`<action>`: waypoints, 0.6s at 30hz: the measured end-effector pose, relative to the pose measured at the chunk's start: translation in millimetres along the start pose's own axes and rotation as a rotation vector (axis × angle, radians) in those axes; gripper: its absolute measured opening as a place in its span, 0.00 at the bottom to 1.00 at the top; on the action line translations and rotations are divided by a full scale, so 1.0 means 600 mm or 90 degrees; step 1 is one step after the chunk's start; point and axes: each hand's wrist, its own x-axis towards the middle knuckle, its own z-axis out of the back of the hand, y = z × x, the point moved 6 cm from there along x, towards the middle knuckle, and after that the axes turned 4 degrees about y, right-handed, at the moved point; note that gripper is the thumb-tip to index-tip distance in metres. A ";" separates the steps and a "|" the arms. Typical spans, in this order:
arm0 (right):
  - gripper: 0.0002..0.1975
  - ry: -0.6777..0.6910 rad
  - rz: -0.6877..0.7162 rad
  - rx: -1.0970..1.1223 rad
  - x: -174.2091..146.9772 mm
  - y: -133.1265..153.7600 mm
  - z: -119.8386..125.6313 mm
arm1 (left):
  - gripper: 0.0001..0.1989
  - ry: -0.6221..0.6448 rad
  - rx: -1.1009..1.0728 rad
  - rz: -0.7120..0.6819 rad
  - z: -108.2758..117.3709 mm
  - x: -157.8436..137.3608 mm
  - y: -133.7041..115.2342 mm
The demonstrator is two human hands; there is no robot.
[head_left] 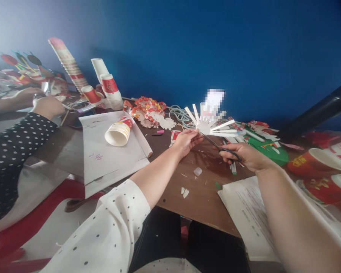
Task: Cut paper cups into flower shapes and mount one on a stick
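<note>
My left hand (188,141) pinches the near edge of a white paper cup (204,127) whose side is cut into strips that fan outward round its base. In my right hand (241,154) is a pair of dark scissors (216,145), fingers through the handles. The blades point left, toward the cup beside my left fingertips. Whether the blades are open or closed on the paper is too small to tell. Small white scraps (184,192) and a clear plastic piece (197,171) lie on the brown table (199,206) below my hands.
Stacked paper cups (118,132) lie on a white box lid (99,167) at left. Taller cup stacks (69,64) stand behind. Red-and-white cut cups (149,110) pile by the blue wall. Papers (247,212) and red cups (315,162) sit at right. A co-worker's hand (49,106) is at far left.
</note>
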 end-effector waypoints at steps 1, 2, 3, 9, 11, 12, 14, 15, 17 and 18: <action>0.22 0.004 -0.001 0.013 0.001 -0.002 -0.001 | 0.06 0.000 0.001 0.000 0.000 0.000 -0.001; 0.22 0.008 -0.003 0.029 0.002 -0.005 -0.001 | 0.05 -0.001 0.001 -0.001 0.001 0.001 -0.001; 0.22 0.013 -0.006 0.045 0.003 -0.007 -0.001 | 0.05 -0.002 0.002 -0.001 0.002 0.001 -0.002; 0.21 0.010 -0.019 0.068 0.004 -0.013 0.002 | 0.04 0.008 -0.008 -0.006 0.004 0.004 -0.002; 0.21 0.007 -0.025 0.063 0.002 -0.011 0.002 | 0.05 0.011 -0.009 -0.006 0.003 0.004 -0.002; 0.21 0.009 -0.028 0.063 0.001 -0.009 0.002 | 0.05 0.012 -0.008 -0.005 0.003 0.003 -0.002; 0.22 0.018 -0.027 0.074 -0.001 -0.006 0.000 | 0.05 0.018 -0.006 -0.005 0.001 0.002 -0.003; 0.23 0.024 -0.023 0.082 -0.002 -0.005 0.000 | 0.06 0.022 -0.005 -0.005 0.000 0.001 -0.004; 0.25 0.034 -0.012 0.096 -0.002 -0.004 -0.001 | 0.06 0.031 -0.005 -0.007 -0.003 0.000 -0.005; 0.26 0.037 -0.008 0.098 -0.003 -0.004 0.000 | 0.06 0.034 -0.005 -0.007 -0.004 -0.001 -0.005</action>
